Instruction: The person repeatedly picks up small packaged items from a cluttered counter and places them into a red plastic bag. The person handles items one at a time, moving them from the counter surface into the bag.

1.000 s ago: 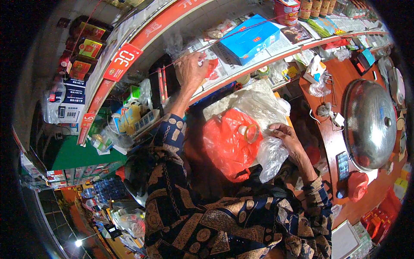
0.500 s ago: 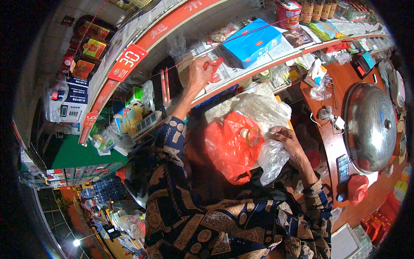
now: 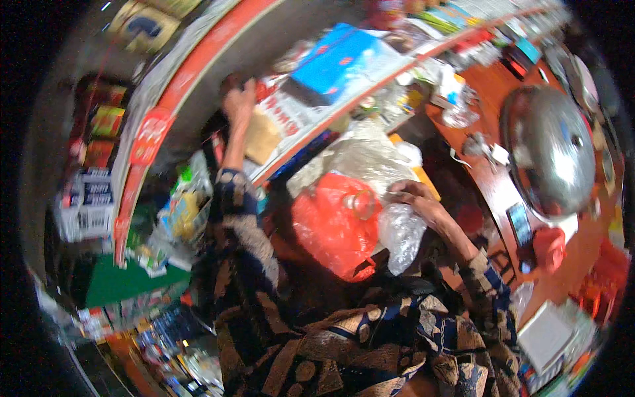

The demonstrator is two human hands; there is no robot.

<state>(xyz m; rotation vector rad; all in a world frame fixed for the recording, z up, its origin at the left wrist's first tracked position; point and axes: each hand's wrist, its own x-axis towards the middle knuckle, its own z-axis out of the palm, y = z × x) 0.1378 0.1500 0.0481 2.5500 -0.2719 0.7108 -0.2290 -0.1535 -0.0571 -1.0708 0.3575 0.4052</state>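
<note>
Over the shelf at the upper left, my left hand [image 3: 238, 102] is stretched out beside a bit of red plastic [image 3: 266, 89]. Motion blurs its fingers, so whether it holds that plastic cannot be told. My right hand [image 3: 423, 200] has its thumb and fingers closed at the top of a crumpled clear plastic bag [image 3: 403, 235]. A large red plastic bag [image 3: 334, 231] lies in front of me, left of the clear one. On it rests a round, see-through ring-shaped thing [image 3: 362, 204]. Whitish plastic sheeting [image 3: 364, 155] spreads behind both bags.
A blue box [image 3: 344, 63] stands on the newspaper-lined shelf, near a brown cardboard piece [image 3: 262, 137]. On the wooden table at right are a big domed metal lid [image 3: 549, 152], a phone [image 3: 520, 223] and a pink-red bag [image 3: 549, 248]. An orange-red shelf edge [image 3: 149, 135] curves along the left.
The whole view has shifted and blurred. My left hand has moved left, away from the blue box; the red plastic gripped earlier now shows beside it. My right hand stays at the clear bag.
</note>
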